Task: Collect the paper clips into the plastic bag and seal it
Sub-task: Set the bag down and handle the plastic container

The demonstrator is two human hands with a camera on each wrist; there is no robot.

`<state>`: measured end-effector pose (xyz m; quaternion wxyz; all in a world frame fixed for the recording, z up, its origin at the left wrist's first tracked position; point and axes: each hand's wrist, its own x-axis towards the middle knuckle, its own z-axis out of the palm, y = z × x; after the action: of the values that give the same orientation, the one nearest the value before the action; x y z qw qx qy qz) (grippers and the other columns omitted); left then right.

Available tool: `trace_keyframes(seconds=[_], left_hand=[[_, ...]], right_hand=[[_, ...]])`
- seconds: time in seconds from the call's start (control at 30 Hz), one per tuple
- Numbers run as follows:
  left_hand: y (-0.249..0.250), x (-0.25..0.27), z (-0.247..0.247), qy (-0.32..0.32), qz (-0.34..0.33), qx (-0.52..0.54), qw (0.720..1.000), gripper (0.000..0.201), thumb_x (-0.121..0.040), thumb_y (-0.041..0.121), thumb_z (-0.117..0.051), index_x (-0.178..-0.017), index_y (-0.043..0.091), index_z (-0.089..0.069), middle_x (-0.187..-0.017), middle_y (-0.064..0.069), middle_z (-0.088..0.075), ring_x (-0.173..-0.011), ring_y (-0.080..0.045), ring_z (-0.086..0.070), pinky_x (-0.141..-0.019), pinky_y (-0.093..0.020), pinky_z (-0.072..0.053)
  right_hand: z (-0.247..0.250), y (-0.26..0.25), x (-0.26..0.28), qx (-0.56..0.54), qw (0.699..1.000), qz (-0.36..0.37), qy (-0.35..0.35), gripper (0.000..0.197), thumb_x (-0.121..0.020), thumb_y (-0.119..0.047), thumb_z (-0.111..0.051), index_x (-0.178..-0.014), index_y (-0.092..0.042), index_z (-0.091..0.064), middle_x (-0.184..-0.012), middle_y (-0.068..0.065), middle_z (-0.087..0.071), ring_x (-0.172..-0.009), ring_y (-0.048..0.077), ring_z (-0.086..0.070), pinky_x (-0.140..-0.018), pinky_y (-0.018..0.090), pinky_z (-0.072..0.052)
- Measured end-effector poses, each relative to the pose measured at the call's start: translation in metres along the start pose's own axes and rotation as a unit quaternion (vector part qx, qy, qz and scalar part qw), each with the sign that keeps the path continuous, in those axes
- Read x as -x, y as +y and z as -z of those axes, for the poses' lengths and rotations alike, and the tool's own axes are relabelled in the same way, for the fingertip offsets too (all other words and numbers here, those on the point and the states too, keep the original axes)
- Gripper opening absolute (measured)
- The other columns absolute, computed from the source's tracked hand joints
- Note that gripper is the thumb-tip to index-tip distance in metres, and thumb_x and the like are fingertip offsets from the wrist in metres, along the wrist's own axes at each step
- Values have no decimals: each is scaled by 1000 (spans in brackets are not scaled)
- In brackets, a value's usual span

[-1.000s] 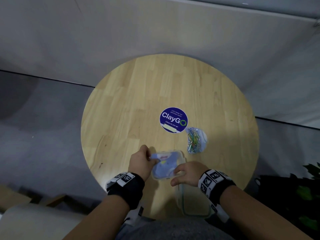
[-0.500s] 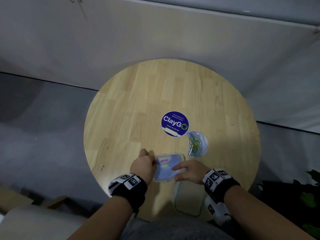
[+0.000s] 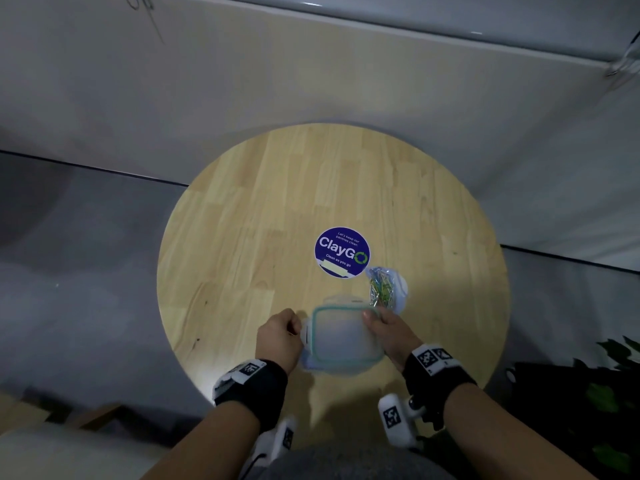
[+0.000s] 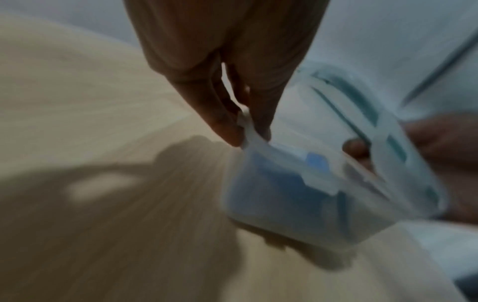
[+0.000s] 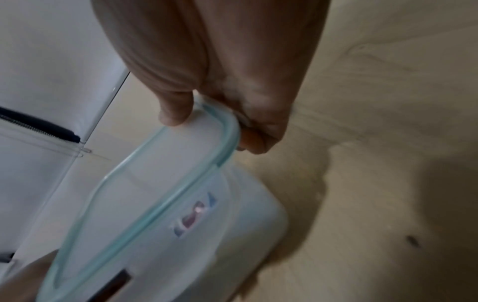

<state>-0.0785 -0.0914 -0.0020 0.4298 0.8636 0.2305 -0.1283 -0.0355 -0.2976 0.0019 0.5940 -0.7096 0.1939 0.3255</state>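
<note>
- Head view: a round wooden table (image 3: 242,237) is standing against a pale wall (image 3: 311,81), with grey floor (image 3: 69,271) on either side. A round blue sticker (image 3: 342,251) reading "ClayGo" is lying near the table's middle. Dark green leaves (image 3: 606,393) are showing at the lower right edge.
- Head view: the plastic bag (image 3: 386,287), with coloured paper clips (image 3: 380,289) inside it, is lying on the table just beside the sticker, touching no hand. Whether it is sealed cannot be told.
- Head view: a clear box (image 3: 341,367) is sitting near the table's front edge, under a lid (image 3: 346,336) with a green rim. The left hand (image 3: 280,336) is at the box's left side; the right hand (image 3: 391,332) is holding the lid's right far corner.
- Left wrist view (blurred): the left hand's fingertips (image 4: 227,130) are pinching a white flap (image 4: 249,130) at the box (image 4: 297,194) edge. The lid (image 4: 375,143) is tilting above the box; shadows are falling on the wood.
- Right wrist view: the right hand (image 5: 220,81) is gripping the lid (image 5: 142,214) corner, thumb on top, fingers curled underneath. The pale wood of the table (image 5: 388,122) is filling the right side.
</note>
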Motion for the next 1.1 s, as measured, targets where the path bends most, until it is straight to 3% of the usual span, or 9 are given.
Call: trace_keyframes(seconds=[0.17, 0.3, 0.4, 0.5, 0.6, 0.7, 0.83, 0.97, 1.1], left_hand=[[-11, -2, -2, -34, 113, 158, 980, 22, -64, -1, -68, -55, 16, -57, -56, -3, -61, -58, -21, -54, -57, -43, -56], [-9, 1, 3, -75, 124, 269, 952, 43, -73, -17, -64, -47, 17, -57, -59, -7, -55, -62, -19, -51, -57, -34, -51], [-9, 3, 9, -84, 127, 315, 937, 31, -76, -15, -64, -60, 12, -65, -68, -11, -57, -61, -20, -54, -52, -26, -53], [-12, 3, 12, -81, 87, 260, 958, 25, -79, -8, -64, -69, 13, -71, -69, -10, -64, -65, -23, -57, -56, -30, -53], [-7, 5, 20, -123, -22, 123, 985, 23, -82, 3, -58, -70, 19, -71, -71, -1, -64, -63, -17, -58, -59, -36, -53], [0, 6, 23, -190, -105, -7, 976, 16, -74, 3, -51, -64, 9, -62, -66, -1, -55, -61, -15, -48, -60, -34, -47], [-1, 6, 20, -106, -110, -26, 988, 19, -78, 6, -57, -83, 21, -68, -70, 7, -63, -63, -5, -53, -59, -13, -40], [5, -4, 15, -99, -142, -59, 983, 13, -67, 18, -50, -70, 12, -60, -63, -5, -60, -57, -18, -48, -57, -30, -43], [2, -9, 9, -68, -118, -31, 990, 7, -68, 9, -57, -68, 15, -55, -60, 3, -53, -57, -13, -42, -53, -24, -36]], right_hand=[[3, 2, 3, 100, 995, -3, -16, 18, -94, -32, -48, -110, -23, -51, -118, 10, -56, -105, 29, -56, -89, 49, -51], [3, -2, 3, 189, 982, 12, -10, 25, -94, -31, -50, -115, -19, -44, -117, 9, -54, -101, 26, -54, -77, 34, -45], [-2, -7, 3, 224, 974, 40, -5, 19, -93, -29, -51, -107, -20, -41, -112, 8, -55, -99, 25, -54, -81, 33, -42], [-6, -10, 3, 247, 968, 54, -8, 18, -93, -28, -52, -102, -23, -38, -107, 6, -53, -96, 24, -53, -80, 32, -40], [-6, -9, 4, 240, 969, 64, -12, 19, -92, -26, -53, -102, -23, -38, -106, 6, -53, -95, 24, -53, -77, 31, -40], [-2, -7, 6, 227, 971, 73, -24, 24, -90, -21, -56, -105, -19, -38, -102, 5, -52, -89, 21, -52, -72, 32, -44], [0, -7, 8, 218, 971, 90, -45, 23, -90, -16, -57, -104, -19, -38, -98, 0, -50, -85, 15, -50, -67, 27, -44], [0, -7, 11, 199, 974, 91, -48, 21, -91, -16, -56, -103, -21, -40, -90, -9, -50, -78, 9, -51, -60, 24, -43], [-2, -6, 11, 200, 974, 106, -7, 21, -88, -17, -60, -100, -22, -43, -89, -9, -53, -74, 3, -51, -58, 19, -41]])
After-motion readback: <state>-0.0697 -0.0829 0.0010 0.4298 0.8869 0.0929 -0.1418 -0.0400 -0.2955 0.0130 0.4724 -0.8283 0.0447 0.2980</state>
